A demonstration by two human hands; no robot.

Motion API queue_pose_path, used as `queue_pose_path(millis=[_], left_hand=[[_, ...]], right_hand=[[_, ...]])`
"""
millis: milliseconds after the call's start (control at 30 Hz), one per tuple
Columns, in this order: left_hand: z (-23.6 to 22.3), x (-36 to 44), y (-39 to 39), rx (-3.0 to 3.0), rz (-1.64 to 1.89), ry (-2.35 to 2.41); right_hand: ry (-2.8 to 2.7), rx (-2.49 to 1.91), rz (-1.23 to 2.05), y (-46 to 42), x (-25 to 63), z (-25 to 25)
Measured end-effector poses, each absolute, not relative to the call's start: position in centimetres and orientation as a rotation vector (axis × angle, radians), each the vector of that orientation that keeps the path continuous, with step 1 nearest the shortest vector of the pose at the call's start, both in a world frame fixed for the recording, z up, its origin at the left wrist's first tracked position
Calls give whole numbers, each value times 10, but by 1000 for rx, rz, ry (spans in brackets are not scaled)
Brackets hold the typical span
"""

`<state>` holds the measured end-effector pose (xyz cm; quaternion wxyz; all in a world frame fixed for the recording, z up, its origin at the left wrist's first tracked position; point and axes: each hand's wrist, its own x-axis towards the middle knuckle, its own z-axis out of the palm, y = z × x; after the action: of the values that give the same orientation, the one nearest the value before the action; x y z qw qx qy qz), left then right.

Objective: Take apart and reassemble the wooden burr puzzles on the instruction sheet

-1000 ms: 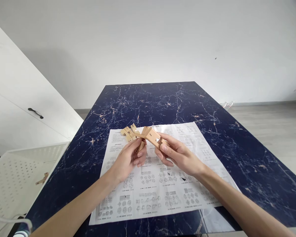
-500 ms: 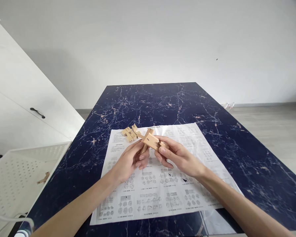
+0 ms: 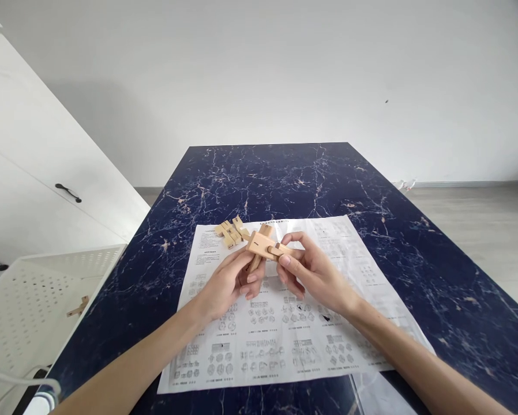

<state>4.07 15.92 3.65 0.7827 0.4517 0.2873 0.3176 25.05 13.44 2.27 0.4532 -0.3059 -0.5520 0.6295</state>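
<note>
Above the printed sheet, my left hand (image 3: 235, 276) is closed around a cross of interlocking wooden puzzle pieces (image 3: 259, 243). A dark mark shows on the upper face of its front piece. My right hand (image 3: 311, 268) pinches a notched wooden puzzle piece (image 3: 281, 250) between thumb and fingers. That piece meets the right end of the cross; how deeply it sits there I cannot tell. Just beyond my left hand, several pale wooden puzzle pieces (image 3: 231, 233) lie together on the sheet, one bearing a 3.
The creased instruction sheet (image 3: 259, 340), full of small diagrams, lies on a dark blue marbled table (image 3: 259, 178). At the left stand a white cabinet (image 3: 47, 144) and a perforated white basket (image 3: 34, 300) with a small wooden cross (image 3: 78, 306). A white cable (image 3: 21, 380) runs at lower left.
My right hand has shifted its grip, its index finger now arched higher. The notched piece shows more plainly at the right of the cross, which has turned slightly. The view has shifted a little.
</note>
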Motion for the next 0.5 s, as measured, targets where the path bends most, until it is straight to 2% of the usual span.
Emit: queue_pose_path(millis=[500], left_hand=[[32, 39, 155, 1040, 539, 583]], right_hand=[[-1425, -688, 1655, 135, 253, 27]])
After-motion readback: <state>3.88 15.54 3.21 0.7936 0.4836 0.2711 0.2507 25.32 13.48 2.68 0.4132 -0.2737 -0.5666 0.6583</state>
